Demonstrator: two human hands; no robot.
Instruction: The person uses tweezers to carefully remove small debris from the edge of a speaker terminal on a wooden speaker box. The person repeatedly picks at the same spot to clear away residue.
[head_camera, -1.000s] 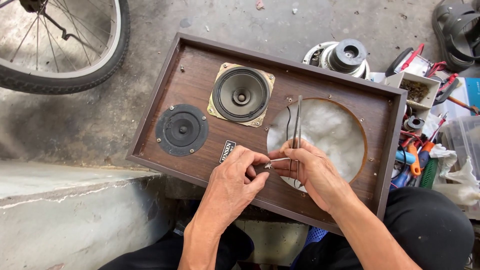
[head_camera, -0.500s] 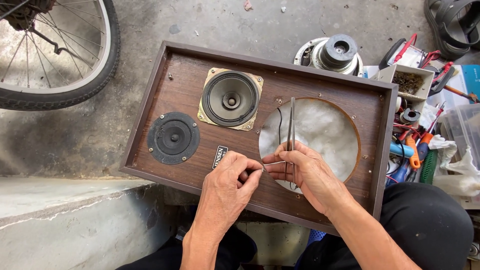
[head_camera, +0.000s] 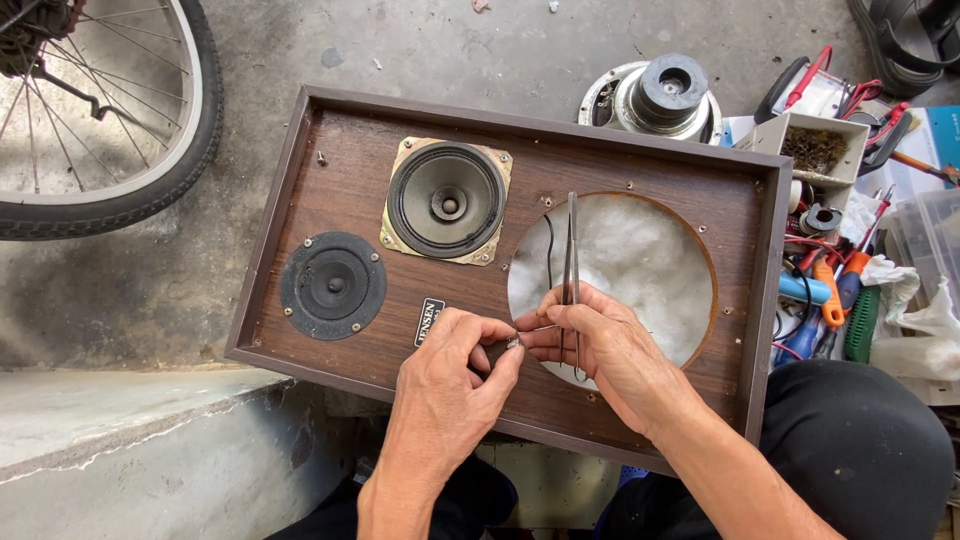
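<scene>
Metal tweezers sit pinched in my right hand; my left hand squeezes a tiny wire end. It could slip into the white stuffing.

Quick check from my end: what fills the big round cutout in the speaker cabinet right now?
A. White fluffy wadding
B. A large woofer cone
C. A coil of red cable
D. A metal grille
A: the big round cutout in the speaker cabinet shows white fluffy wadding, with no driver mounted there.
</scene>
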